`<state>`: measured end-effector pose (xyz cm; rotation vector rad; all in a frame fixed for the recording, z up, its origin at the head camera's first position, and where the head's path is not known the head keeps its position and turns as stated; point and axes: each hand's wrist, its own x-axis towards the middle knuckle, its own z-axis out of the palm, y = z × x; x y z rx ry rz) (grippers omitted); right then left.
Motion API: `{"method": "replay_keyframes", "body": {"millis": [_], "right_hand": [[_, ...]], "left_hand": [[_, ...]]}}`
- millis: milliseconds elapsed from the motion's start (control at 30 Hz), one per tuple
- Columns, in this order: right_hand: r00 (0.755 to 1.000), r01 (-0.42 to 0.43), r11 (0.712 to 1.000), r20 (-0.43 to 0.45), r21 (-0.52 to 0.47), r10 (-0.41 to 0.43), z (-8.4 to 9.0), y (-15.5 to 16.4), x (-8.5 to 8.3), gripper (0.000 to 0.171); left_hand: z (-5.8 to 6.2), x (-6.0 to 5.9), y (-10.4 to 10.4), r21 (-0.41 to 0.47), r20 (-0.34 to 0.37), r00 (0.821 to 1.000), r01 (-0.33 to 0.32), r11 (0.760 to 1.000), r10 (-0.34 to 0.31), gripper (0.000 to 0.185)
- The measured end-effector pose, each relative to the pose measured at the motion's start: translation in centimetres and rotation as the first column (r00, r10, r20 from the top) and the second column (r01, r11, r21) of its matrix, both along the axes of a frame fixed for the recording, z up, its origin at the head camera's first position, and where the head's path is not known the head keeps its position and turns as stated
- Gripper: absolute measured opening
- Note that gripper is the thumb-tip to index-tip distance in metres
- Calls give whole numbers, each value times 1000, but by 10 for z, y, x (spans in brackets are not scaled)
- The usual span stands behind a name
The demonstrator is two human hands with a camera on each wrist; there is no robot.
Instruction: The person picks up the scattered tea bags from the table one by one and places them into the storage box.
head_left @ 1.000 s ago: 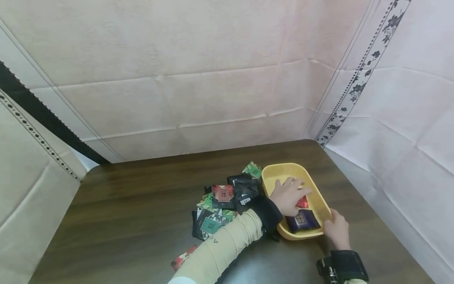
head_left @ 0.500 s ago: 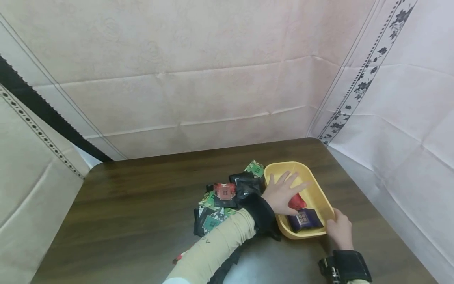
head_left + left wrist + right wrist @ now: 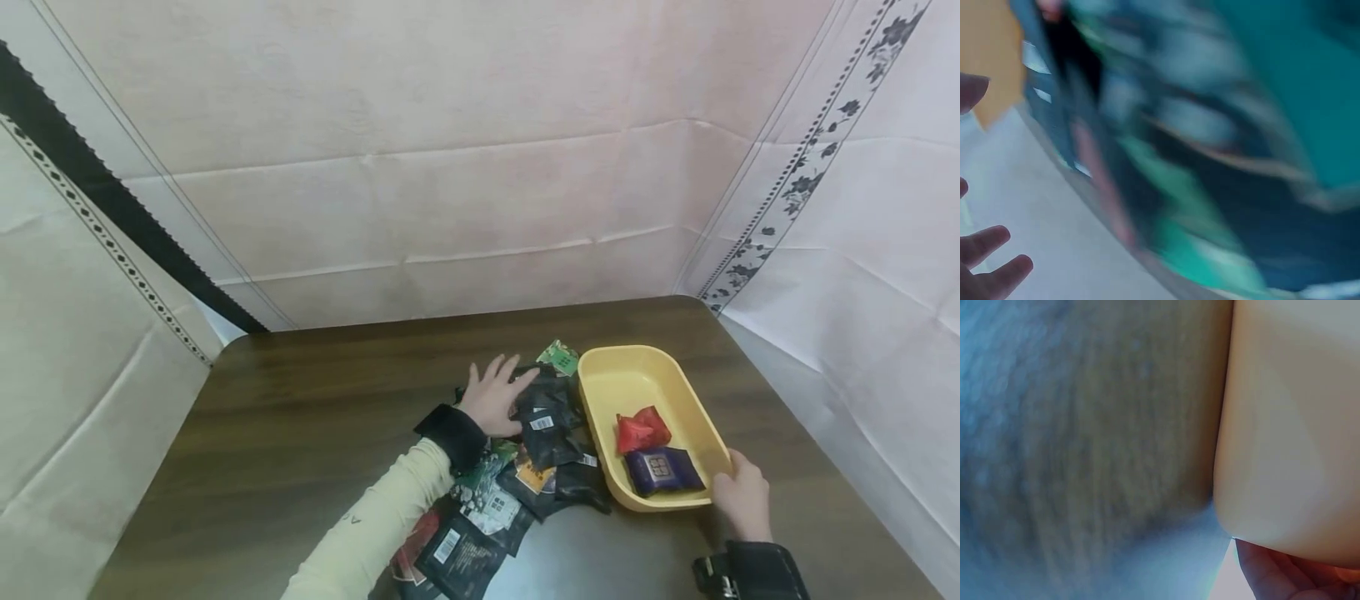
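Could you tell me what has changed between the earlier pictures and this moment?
The left hand has left the yellow tray and moved leftward to the pile of packets, fingers spread over it. The red packet it covered now lies uncovered in the tray beside the dark blue packet. The right hand still holds the tray's near corner, and the tray stays in its place on the table.

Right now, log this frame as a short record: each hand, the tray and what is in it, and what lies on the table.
left hand: fingers spread, resting on the pile of packets
right hand: grips the near right corner of the yellow tray
tray contents: one red packet, one dark purple packet
pile: mostly black packets, some green and red, left of the tray
surface: dark wooden table
left wrist view: blurred
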<state>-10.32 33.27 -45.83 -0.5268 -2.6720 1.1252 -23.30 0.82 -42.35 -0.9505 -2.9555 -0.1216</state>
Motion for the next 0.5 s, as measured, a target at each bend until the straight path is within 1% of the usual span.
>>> {"method": "replay_keyframes", "body": {"millis": [67, 133, 200, 267, 367, 433, 500], "right_hand": [[1000, 2, 1000, 8, -2, -2, 0, 2, 0, 44], [1000, 2, 1000, 14, -5, -2, 1, 2, 0, 45], [1000, 1, 1000, 21, -11, -1, 1, 3, -1, 46], [1000, 2, 1000, 28, -17, -1, 1, 2, 0, 47], [1000, 1, 1000, 29, -19, 0, 0, 1, 0, 48], [1000, 0, 1000, 26, -19, 0, 0, 1, 1, 47], [1000, 0, 1000, 19, -19, 1, 0, 0, 1, 47]], "left_hand": [[-7, -2, -8, -6, 42, 998, -37, 999, 38, 86], [-14, -4, -12, -19, 84, 994, -62, 998, 63, 84], [-20, -4, -13, -44, 119, 990, -72, 996, 77, 82], [-25, -5, -12, -76, 133, 988, -72, 994, 82, 81], [-31, -5, -9, -112, 115, 990, -64, 992, 76, 79], [-33, -6, -7, -128, 84, 994, -60, 990, 71, 74], [-35, -6, -6, -130, 44, 997, -52, 990, 58, 64]]}}
